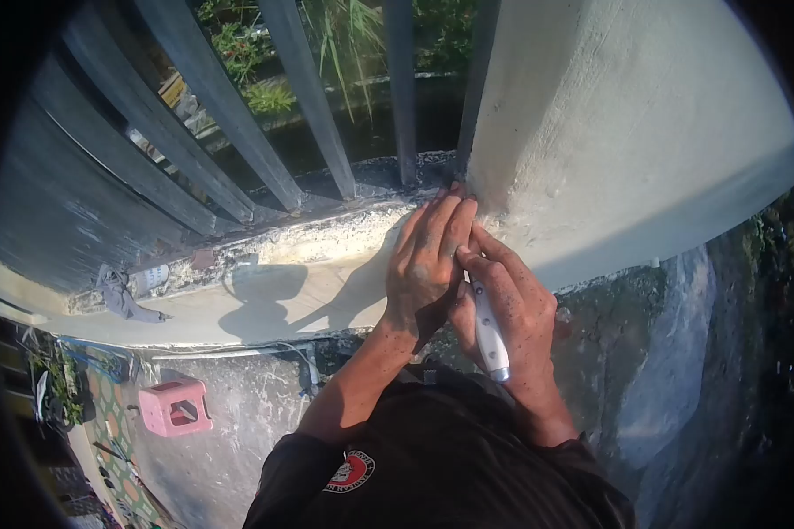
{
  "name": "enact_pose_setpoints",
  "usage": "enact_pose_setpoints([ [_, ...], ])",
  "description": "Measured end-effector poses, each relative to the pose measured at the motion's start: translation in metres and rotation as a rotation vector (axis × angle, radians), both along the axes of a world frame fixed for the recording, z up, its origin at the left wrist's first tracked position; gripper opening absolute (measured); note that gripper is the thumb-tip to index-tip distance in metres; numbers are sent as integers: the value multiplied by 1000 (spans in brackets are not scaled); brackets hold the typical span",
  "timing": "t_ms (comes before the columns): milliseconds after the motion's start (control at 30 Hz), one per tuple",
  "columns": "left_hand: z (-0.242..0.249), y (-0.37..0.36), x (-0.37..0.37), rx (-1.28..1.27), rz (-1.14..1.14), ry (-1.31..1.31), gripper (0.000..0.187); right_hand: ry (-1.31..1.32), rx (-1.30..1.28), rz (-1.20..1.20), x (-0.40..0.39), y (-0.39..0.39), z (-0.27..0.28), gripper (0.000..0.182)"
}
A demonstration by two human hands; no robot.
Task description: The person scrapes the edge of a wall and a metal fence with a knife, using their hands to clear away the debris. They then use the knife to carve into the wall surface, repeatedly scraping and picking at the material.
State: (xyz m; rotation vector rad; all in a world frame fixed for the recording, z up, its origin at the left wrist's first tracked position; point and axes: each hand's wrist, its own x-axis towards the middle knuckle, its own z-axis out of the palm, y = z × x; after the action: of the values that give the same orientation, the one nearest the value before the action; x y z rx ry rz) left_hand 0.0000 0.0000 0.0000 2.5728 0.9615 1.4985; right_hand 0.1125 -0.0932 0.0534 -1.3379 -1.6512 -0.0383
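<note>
With the left hand [428, 256] pressed flat on the rough white concrete ledge [265, 295] and the right hand [512, 309] gripping a white-handled tool [490, 335], probably a scraper, a slip could nick those fingers.

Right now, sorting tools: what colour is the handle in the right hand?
White handle, head view.

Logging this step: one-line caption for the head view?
Right hand grips white-handled tool beside left hand at pillar base.

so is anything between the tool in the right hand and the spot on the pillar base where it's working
Nothing visible. The right hand grips the white-handled tool, and the left hand lies flat over its tip, pressed against the pillar base; the tip itself is hidden beneath those fingers.
</note>
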Motion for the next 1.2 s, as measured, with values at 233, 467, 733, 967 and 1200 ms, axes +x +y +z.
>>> enact_pose_setpoints([
  [233,8,-13,-5,79,138,2,40,46,11,175,2,-7,-1,39],
  [467,7,5,16,108,48,-30,41,-27,42,-2,11,5,-2,28],
  [733,5,-1,2,35,32,-61,43,-23,-14,23,-1,0,5,33],
  [967,6,-6,-9,97,110,25,44,9,10,145,0,-2,-2,39],
  [1200,3,8,13,69,31,-71,43,-32,30,-29,3,6,4,22],
])
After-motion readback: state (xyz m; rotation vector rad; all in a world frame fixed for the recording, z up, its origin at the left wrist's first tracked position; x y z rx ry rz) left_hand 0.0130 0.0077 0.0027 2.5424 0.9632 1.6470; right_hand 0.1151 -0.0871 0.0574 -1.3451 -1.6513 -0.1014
